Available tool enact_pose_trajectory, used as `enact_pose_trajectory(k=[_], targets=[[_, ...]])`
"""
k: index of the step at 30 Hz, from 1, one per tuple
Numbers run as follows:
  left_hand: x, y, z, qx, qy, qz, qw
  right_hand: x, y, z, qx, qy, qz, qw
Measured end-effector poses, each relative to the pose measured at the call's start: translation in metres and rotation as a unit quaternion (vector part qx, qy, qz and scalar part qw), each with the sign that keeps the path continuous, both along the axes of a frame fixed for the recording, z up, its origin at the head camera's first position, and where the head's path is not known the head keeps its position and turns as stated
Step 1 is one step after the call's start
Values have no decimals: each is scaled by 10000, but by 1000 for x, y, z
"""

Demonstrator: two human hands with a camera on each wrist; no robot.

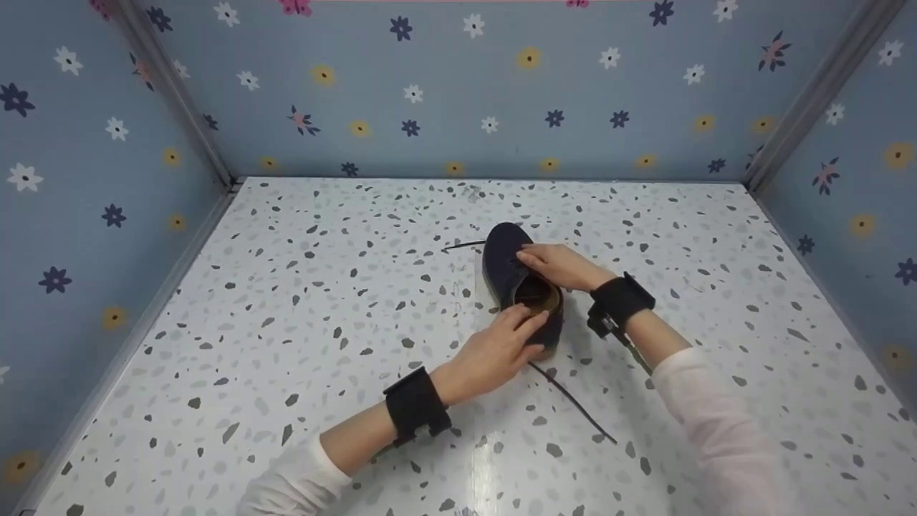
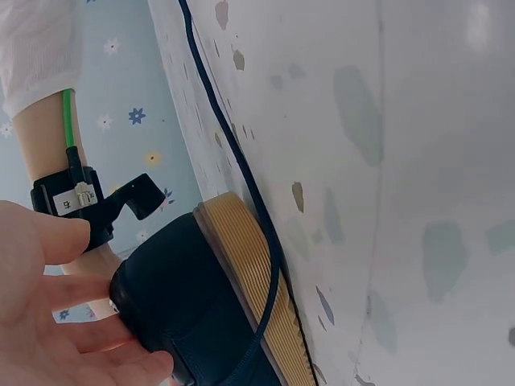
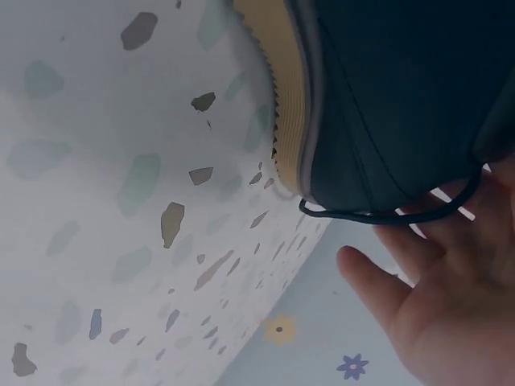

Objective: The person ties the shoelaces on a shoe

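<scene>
At the left, a black strap [image 1: 418, 405] rings the left wrist, and the left hand [image 1: 491, 355] reaches rightward and away from the body to the heel end of the shoe [image 1: 505, 269]. Its fingers lie slightly bent at the rim of the opening [image 1: 529, 290]; its thumb [image 2: 64, 239] stands off the heel, so the hand is loose, not clamped.

The short free end of the lace [image 1: 466, 245] sticks out left of the toe, across the shoe from the right hand [image 1: 566, 265].

The shoe sits sole down on the speckled table [image 1: 322, 401], between the hands and touched by both. Its long axis runs away from the body: toe far and slightly left, heel near and slightly right. The left hand is nearer the heel, the right nearer the lacing and toe.

The right hand comes in from the right, fingers over the lacing; its fingertips are hidden in its wrist view, so I cannot tell whether they pinch anything. The lace's longer end emerges close by the left thumb and trails toward the body and rightward, well clear of the right fingers.
</scene>
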State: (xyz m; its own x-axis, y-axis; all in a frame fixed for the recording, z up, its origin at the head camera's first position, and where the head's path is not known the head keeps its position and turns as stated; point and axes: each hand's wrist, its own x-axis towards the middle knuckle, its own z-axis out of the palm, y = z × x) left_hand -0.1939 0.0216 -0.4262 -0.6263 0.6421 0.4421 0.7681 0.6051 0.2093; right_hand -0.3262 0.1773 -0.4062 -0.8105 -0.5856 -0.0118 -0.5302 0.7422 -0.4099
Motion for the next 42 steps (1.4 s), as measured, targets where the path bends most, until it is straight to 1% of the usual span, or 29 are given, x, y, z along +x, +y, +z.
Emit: enact_pose_trajectory(k=[3, 7, 11, 15, 17, 21, 26, 28, 30, 32, 35, 38, 40, 42], targets=[[1, -4, 0, 18, -2, -56, 10000, 4, -2, -1, 151, 139, -128, 9997], [1, -7, -1, 25, -104, -86, 9999, 9, -4, -4, 291, 279, -299, 9987], [1, -10, -2, 104, -224, -196, 9995, 12, -5, -5, 328, 427, -257, 9982], [1, -11, -2, 145, -217, -255, 9993, 14, -5, -6, 292, 563, -213, 9978], [1, -11, -2, 135, -208, -254, 9994, 15, -5, -7, 273, 581, -222, 9977], [1, -12, -1, 151, -309, -329, 9989, 18, -5, -7, 281, 592, -301, 9974], [3, -13, 0, 239, -367, -304, 9986, 21, -6, -6, 382, 612, -456, 9964], [3, -13, 0, 349, -431, -218, 9982, 22, -6, -5, 408, 577, -481, 9963], [3, -13, 1, 565, -532, -97, 9969, 22, -6, -4, 396, 522, -469, 9968], [2, -12, 3, 815, -613, 92, 9947, 20, -4, -4, 283, 412, -391, 9980], [0, -11, 6, 1149, -839, 321, 9893, 18, 1, -2, -123, 152, -408, 9990], [-1, -9, 8, 1222, -1191, 462, 9842, 18, 8, -1, -729, -126, -742, 9945], [-1, -8, 7, 1212, -1471, 565, 9800, 18, 13, -1, -1120, -350, -1071, 9873], [-2, -8, 6, 1228, -1692, 686, 9755, 19, 17, -2, -1412, -568, -1301, 9798]])
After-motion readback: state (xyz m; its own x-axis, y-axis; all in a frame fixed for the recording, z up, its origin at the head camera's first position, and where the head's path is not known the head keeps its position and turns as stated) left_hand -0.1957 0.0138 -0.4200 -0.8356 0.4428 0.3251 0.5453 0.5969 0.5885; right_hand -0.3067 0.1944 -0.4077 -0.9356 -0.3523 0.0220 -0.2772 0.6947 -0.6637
